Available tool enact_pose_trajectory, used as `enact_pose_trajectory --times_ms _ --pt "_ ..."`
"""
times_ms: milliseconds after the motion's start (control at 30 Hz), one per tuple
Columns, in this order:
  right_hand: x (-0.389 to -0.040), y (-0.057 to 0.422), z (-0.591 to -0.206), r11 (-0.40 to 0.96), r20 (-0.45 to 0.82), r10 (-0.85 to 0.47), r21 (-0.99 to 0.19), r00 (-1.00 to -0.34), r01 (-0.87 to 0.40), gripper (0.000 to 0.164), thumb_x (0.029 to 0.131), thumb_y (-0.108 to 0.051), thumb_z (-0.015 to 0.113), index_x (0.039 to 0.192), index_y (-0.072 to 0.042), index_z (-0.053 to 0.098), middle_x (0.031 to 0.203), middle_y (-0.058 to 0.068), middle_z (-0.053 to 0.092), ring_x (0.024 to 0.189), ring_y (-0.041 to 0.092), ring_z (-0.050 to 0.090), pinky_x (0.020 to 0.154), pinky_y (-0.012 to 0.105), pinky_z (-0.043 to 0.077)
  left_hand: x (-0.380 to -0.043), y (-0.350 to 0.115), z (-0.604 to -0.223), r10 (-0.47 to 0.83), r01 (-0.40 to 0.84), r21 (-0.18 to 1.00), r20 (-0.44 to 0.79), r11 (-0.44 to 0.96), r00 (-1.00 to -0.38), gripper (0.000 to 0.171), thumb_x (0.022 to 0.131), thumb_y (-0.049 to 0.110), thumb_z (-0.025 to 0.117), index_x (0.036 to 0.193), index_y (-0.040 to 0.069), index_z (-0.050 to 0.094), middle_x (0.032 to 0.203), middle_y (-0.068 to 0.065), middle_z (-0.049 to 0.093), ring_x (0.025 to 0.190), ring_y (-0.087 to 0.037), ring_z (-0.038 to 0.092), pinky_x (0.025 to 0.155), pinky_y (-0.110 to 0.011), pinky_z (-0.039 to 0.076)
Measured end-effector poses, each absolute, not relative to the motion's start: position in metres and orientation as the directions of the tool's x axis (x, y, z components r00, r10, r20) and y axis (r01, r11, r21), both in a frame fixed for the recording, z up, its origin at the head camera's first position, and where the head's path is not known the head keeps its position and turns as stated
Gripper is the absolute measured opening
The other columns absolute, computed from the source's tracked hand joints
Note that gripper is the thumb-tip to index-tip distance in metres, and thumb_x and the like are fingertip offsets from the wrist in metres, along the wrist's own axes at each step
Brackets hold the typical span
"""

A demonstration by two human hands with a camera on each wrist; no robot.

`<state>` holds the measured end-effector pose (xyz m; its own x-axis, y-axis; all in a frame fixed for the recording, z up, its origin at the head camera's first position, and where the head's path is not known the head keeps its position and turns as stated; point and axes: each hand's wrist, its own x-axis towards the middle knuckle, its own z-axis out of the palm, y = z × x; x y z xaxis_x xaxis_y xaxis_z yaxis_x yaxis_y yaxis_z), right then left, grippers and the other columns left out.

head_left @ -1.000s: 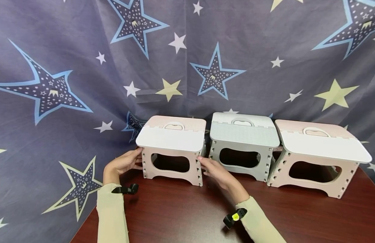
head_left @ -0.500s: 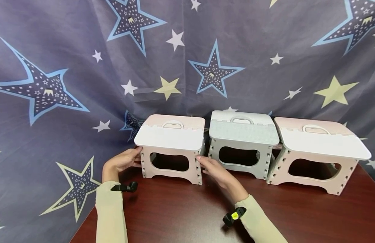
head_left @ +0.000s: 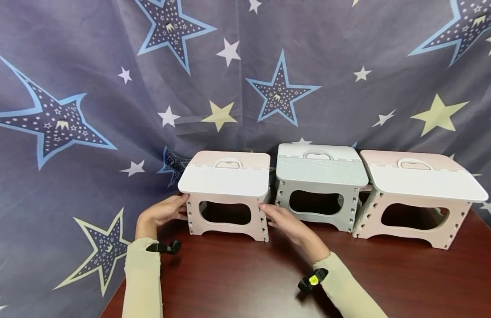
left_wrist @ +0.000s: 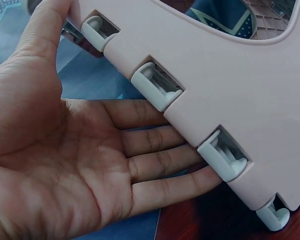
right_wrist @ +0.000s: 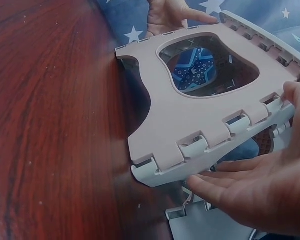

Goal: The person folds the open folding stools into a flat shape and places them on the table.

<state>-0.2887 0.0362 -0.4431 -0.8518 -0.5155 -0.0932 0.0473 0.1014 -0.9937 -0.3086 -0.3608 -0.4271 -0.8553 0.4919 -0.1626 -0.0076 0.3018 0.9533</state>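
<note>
Nothing is visibly moving since the earlier frame beyond a slight view shift; pink-and-white stool (head_left: 225, 182), lower centre, is staying on the table (head_left: 229, 278). Grip: left hand (head_left: 164, 212) and right hand (head_left: 286, 223) are bracing opposite sides, fingers extended, apparently steadying, not lifting.

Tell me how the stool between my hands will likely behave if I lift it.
The stool is probably light for its size, since its cut-out front panel looks like thin plastic. Its hinges suggest it might fold or flex. Its wide, low shape makes tipping seem unlikely.
</note>
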Motion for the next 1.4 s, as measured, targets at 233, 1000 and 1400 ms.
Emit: enact_pose_trajectory --times_ms 233,1000,1400 --pt "-0.2913 0.0405 -0.444 0.081 -0.103 -0.509 -0.994 -0.854 0.072 0.071 0.107 -0.043 0.046 0.154 0.008 0.031 0.163 0.026 0.029 0.153 0.042 0.025 0.124 0.052 0.028 -0.3117 -0.3558 -0.4267 0.485 0.002 0.953 -0.152 0.302 -0.861 0.078 0.11 0.051 0.032 0.149 -0.016 0.03 0.149 -0.039 0.039 0.121 -0.02 0.061 0.105 -0.055 0.051" --pt "-0.29 0.0312 -0.4461 0.055 -0.086 -0.51 -0.996 -0.856 0.067 0.074 0.106 -0.045 0.047 0.155 0.008 0.03 0.163 0.027 0.027 0.153 0.043 0.025 0.124 0.053 0.03 -0.3097 -0.3612 -0.4293 0.435 0.001 0.951 -0.141 0.31 -0.889 0.081 0.108 0.053 0.038 0.147 -0.017 0.034 0.147 -0.038 0.043 0.121 -0.024 0.062 0.103 -0.055 0.053" --pt "-0.2881 0.0326 -0.4493 0.059 -0.086 -0.516 -0.996 -0.852 0.064 0.075 0.106 -0.046 0.047 0.155 0.007 0.031 0.164 0.027 0.026 0.153 0.043 0.023 0.124 0.052 0.029 -0.3091 -0.3605 -0.4335 0.434 0.005 0.952 -0.135 0.305 -0.891 0.082 0.107 0.053 0.039 0.145 -0.02 0.035 0.143 -0.039 0.048 0.113 -0.016 0.066 0.1 -0.054 0.055"
